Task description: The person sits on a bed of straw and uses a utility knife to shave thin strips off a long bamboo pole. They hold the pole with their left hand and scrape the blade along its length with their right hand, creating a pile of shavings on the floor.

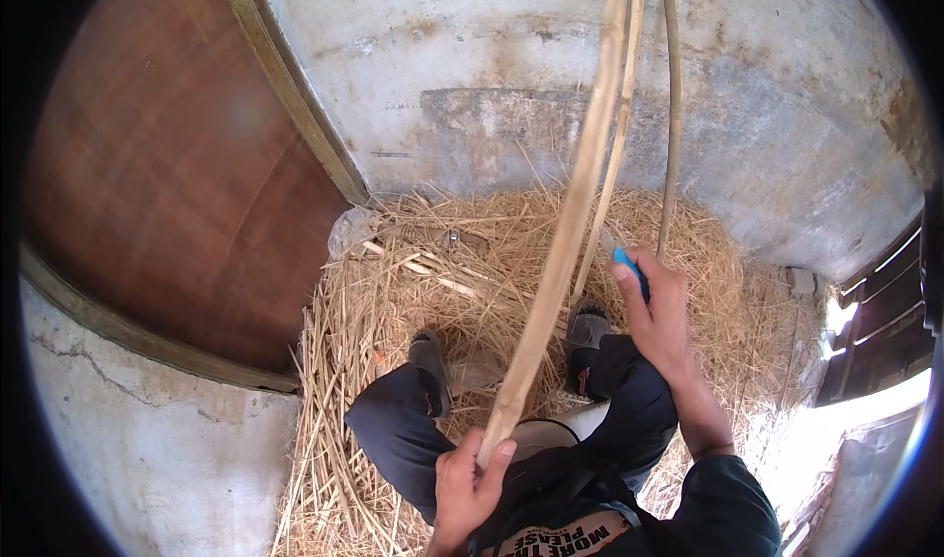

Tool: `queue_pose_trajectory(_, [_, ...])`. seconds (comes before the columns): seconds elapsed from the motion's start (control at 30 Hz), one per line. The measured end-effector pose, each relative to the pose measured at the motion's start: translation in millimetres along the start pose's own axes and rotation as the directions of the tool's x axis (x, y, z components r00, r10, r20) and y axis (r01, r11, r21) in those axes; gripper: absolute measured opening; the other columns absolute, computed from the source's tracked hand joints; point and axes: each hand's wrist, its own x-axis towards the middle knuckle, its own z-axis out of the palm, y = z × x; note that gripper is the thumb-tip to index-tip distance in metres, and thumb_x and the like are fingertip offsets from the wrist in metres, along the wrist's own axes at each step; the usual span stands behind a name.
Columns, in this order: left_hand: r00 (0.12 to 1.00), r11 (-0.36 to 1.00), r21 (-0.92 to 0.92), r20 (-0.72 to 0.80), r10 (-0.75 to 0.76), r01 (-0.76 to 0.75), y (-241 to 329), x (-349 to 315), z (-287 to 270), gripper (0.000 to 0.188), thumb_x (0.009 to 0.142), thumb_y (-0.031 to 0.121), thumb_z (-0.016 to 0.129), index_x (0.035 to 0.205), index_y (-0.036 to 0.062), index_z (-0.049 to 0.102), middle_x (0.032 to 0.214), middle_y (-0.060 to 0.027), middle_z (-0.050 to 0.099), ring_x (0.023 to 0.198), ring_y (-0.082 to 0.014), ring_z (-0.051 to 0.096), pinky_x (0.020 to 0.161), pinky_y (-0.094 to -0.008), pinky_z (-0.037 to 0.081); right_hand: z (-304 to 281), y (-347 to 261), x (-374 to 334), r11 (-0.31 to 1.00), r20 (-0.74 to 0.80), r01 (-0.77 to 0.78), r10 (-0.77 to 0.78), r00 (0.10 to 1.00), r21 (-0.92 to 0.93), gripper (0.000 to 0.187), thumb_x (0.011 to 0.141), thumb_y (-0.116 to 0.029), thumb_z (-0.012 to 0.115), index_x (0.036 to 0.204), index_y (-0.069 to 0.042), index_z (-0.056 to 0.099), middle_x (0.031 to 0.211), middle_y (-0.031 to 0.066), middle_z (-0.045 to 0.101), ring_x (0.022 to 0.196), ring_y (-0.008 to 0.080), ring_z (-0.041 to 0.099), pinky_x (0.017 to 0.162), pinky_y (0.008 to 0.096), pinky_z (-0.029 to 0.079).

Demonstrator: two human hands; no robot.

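A: ok so where's the strip sitting?
B: Left hand point(467, 488) is the closest bit, fingers clamped round the bottom end of a long pale strip point(553, 282). Rest of it runs up and away from those fingers, leaning a little right, far end kinda blurry.
A: and the other hand?
B: Right hand point(661, 311) is farther out, right of the strip, fingers wrapped on a blue-handled knife point(637, 272). Blade points up-left out of the fingers, looks near the strip but apart.
A: anything crowding it?
B: Dark trouser legs point(641, 385) either side of the strip, right knee just below the right fingers. Beyond the left fingers, two boots point(587, 329) on loose straw point(713, 252). A slim stick point(625, 95) rises behind the blade, a darker stick point(673, 105) past the right fingers. Stained wall point(787, 105) beyond, brown panel point(177, 164) far up-left of the left fingers.
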Motion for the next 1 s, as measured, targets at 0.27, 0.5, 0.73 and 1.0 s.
queue_pose_trajectory(0.27, [0.995, 0.975, -0.212, -0.049, -0.082, 0.070, 4, 17, 0, 0.020, 0.102, 0.015, 0.079, 0.096, -0.0001, 0.066, 0.067, -0.0025, 0.067, 0.055, -0.0065, 0.064, 0.049, -0.0236, 0.048, 28, -19, -53, 0.922, 0.231, 0.367, -0.386, 0.893, 0.124, 0.028, 0.098, -0.026, 0.080, 0.113, -0.004, 0.070, 0.085, 0.0098, 0.068, 0.065, 0.0301, 0.069, 0.056, 0.0395, 0.055])
queue_pose_trajectory(0.5, [0.993, 0.983, -0.156, -0.040, -0.107, 0.099, 8, 17, -1, 0.026, 0.096, 0.015, 0.086, 0.105, -0.0005, 0.067, 0.070, -0.0079, 0.072, 0.060, -0.0103, 0.068, 0.056, -0.0283, 0.052, 44, -24, -62, 0.885, 0.280, 0.446, -0.466, 0.839, 0.136, 0.039, 0.094, -0.035, 0.083, 0.118, -0.007, 0.070, 0.084, 0.0057, 0.068, 0.059, 0.0259, 0.068, 0.050, 0.0363, 0.052])
queue_pose_trajectory(0.73, [0.993, 1.000, 0.012, -0.119, 0.024, -0.022, 12, 19, -1, 0.032, 0.094, 0.020, 0.089, 0.102, 0.0002, 0.066, 0.069, -0.0116, 0.067, 0.058, -0.0113, 0.060, 0.055, -0.0307, 0.050, 43, -31, -59, 0.887, 0.282, 0.448, -0.461, 0.841, 0.116, 0.038, 0.096, -0.036, 0.082, 0.118, -0.008, 0.070, 0.081, 0.0046, 0.066, 0.056, 0.0254, 0.066, 0.048, 0.0366, 0.050])
queue_pose_trajectory(1.0, [0.990, 1.000, 0.007, -0.144, -0.010, 0.011, 8, 20, 1, 0.031, 0.094, 0.021, 0.089, 0.098, 0.0009, 0.066, 0.066, -0.0114, 0.064, 0.053, -0.0124, 0.059, 0.052, -0.0319, 0.049, 38, -40, -53, 0.907, 0.310, 0.416, -0.412, 0.857, 0.057, 0.036, 0.092, -0.031, 0.086, 0.114, -0.006, 0.074, 0.085, 0.0059, 0.072, 0.062, 0.0250, 0.071, 0.052, 0.0349, 0.053])
